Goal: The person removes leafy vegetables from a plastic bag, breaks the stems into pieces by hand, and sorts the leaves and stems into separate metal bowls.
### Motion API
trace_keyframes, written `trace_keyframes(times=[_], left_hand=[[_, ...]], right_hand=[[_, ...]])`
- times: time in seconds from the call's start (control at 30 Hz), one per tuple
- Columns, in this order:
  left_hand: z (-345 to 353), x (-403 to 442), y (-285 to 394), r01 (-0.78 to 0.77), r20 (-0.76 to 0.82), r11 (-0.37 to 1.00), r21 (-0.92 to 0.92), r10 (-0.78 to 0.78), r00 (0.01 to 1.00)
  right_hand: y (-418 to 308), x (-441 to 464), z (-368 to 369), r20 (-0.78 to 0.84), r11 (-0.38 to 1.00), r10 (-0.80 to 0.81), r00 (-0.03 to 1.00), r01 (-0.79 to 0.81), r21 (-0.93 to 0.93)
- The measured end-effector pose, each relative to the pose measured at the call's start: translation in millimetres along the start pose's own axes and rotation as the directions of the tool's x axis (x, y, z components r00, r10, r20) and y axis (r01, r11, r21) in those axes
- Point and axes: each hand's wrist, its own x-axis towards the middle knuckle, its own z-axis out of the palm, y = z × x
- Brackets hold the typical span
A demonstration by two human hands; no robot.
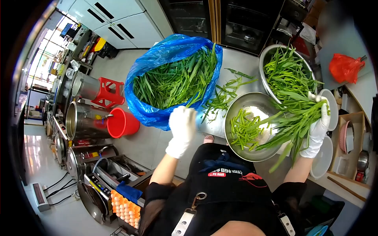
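My right hand [318, 129], in a white glove, grips a thick bunch of water spinach [297, 118]. Its long leaves hang over a steel bowl [232, 145], where short cut stems [242, 128] lie at the bottom. At the near rim of a blue plastic bag [147, 118] is my left hand [182, 124], also gloved, with its fingers closed. Whatever those fingers hold, if anything, is hidden. Loose water spinach [173, 80] fills the bag. A larger steel basin [263, 65] behind the bowl is heaped with more stems and leaves [285, 72].
Loose sprigs [232, 90] are scattered on the table [240, 59] between bag and basin. Two pale round tubs [322, 159] stand at the right. On the left are a red bucket [124, 124], a red stool [107, 92], steel pots [84, 122] and an egg tray [125, 208].
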Motion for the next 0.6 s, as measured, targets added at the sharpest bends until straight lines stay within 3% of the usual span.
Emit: trace_keyframes(times=[0.13,0.23,0.33,0.37,0.43,0.53,0.57,0.6], left_hand=[[-1.4,1.3,-41.1,0.006,0.188,0.908,0.418,-0.093,0.978],[5.0,2.0,-59.5,-0.017,0.193,0.926,0.377,-0.06,0.979],[-20.1,8.3,-58.2,0.113,0.03,0.978,0.174,-0.119,0.992],[-31.1,10.4,-57.1,0.079,-0.035,0.986,0.143,-0.075,0.997],[-54.6,13.7,-52.8,0.054,-0.084,0.991,0.126,-0.043,0.996],[-80.9,11.1,-45.9,-0.017,-0.143,0.988,0.156,0.039,0.989],[-87.0,9.4,-43.5,-0.04,-0.148,0.986,0.159,0.063,0.987],[-91.3,6.5,-42.4,-0.045,-0.14,0.984,0.174,0.07,0.988]], right_hand=[[27.7,0.7,17.9,-0.032,0.992,0.121,0.992,-0.12,0.042],[48.0,5.7,36.5,-0.09,0.978,0.196,0.976,-0.188,0.09],[60.4,6.2,59.9,-0.066,0.935,0.317,0.946,-0.3,0.189],[62.1,4.7,73.3,-0.049,0.935,0.325,0.945,-0.313,0.168],[75.0,2.8,84.8,-0.002,0.939,0.343,0.939,-0.343,-0.025],[88.1,-3.3,112.8,0.062,0.841,0.407,0.911,-0.347,-0.415],[89.5,-6.0,126.5,0.081,0.777,0.423,0.903,-0.315,-0.545],[100.4,-9.7,134.8,0.191,0.778,0.296,0.936,-0.119,-0.617]])
